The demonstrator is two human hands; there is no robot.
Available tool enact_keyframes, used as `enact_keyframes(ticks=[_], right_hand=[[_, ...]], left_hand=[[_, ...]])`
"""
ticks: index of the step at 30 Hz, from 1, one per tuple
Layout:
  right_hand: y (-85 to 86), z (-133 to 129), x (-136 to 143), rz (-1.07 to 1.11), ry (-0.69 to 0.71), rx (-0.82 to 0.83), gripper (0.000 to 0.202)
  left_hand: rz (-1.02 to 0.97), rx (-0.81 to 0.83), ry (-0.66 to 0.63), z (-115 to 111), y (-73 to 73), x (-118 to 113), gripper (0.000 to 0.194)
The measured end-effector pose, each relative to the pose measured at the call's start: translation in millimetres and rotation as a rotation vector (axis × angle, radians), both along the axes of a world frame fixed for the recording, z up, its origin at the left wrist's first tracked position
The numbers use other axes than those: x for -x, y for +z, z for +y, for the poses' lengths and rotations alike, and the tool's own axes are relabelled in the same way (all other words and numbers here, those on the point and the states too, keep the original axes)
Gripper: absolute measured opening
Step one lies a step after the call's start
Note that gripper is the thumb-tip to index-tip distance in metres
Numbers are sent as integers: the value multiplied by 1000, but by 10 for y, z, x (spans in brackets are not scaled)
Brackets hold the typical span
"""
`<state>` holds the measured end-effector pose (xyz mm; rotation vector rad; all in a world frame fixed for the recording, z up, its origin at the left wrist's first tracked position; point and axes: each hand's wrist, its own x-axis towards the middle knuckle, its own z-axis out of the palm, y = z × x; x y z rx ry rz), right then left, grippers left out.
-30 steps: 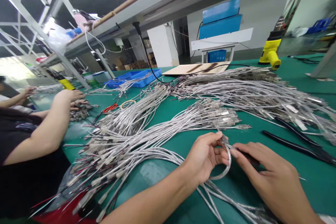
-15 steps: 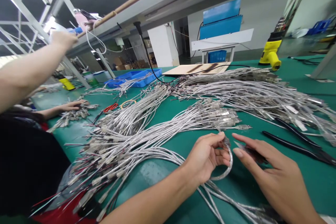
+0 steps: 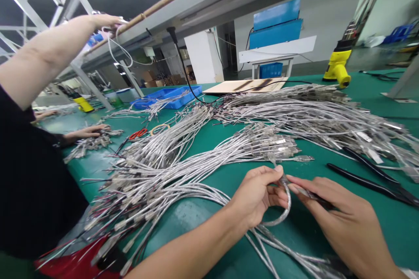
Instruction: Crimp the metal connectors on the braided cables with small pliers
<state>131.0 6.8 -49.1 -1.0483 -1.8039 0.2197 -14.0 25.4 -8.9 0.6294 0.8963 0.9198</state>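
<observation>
My left hand [image 3: 262, 194] is closed on the connector end of a silver-grey cable [image 3: 285, 216], pinching it between thumb and fingers; the cable loops down below. Close beside it, my right hand [image 3: 340, 213] pinches a slim tool with a shiny flat tip and dark body [image 3: 322, 202]. Its tip is at the held end; the fingers hide most of it, and its exact kind does not show. Behind both hands lies a bundle of cables with clear connectors [image 3: 271, 144]. More cables [image 3: 281, 244] run under my left wrist toward the front edge.
Black-handled pliers [image 3: 369, 181] lie to the right. A large cable pile [image 3: 327, 113] spreads behind, with a blue tray [image 3: 178, 101], a wooden board [image 3: 248, 86] and a yellow tool [image 3: 338, 65] farther back. Left, a co-worker's arm [image 3: 49, 54] reaches up to the shelf.
My right hand has closed its thumb and finger and brought the slim tool against the held cable end. My left hand stays nearly still. The co-worker's raised arm has moved right along the shelf.
</observation>
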Motion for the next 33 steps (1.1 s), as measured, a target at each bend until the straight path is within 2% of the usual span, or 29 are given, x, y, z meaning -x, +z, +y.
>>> enact_keyframes(ticks=[8, 20, 27, 30, 33], right_hand=[[5, -17, 29, -23, 23, -64, 16], [-25, -12, 48, 29, -28, 38, 15], [-14, -18, 47, 39, 18, 102, 17], [-16, -10, 69, 16, -20, 92, 16], [-20, 13, 66, 23, -116, 88, 16]], left_hand=[[43, -27, 17, -13, -34, -21, 21], [9, 24, 25, -12, -48, -26, 22], [5, 24, 22, 4, -19, -9, 23], [20, 3, 27, -7, -51, -19, 25], [41, -32, -6, -38, -72, -36, 31]])
